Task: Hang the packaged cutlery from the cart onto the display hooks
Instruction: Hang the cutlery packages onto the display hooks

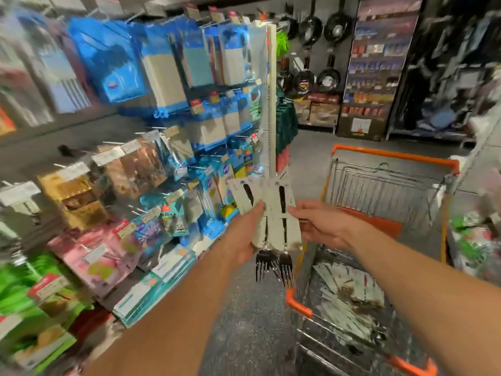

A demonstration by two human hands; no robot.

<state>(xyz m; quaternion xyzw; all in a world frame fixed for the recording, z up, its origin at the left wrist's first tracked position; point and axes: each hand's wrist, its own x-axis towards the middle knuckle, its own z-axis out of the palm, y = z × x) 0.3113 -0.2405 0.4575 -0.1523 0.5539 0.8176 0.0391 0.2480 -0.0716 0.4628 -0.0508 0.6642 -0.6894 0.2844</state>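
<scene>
I hold up a fanned bunch of packaged forks (273,213) on pale grey cards, tines hanging down below the cards. My left hand (245,234) grips the bunch from the left, with the thumb across the cards. My right hand (318,226) pinches the right-hand card at mid-height. More packaged cutlery (349,294) lies in a heap in the cart (298,302), whose orange-trimmed wire basket stands at the right. Display hooks (151,128) stick out of the shelving at the left, most carrying packets. The view is blurred.
Blue, pink and green packets (162,77) crowd the hooks on the left wall. A white upright post (272,104) ends that shelving just behind the forks. Frying pans (328,77) hang on the far wall. Grey floor (244,321) runs between shelving and cart.
</scene>
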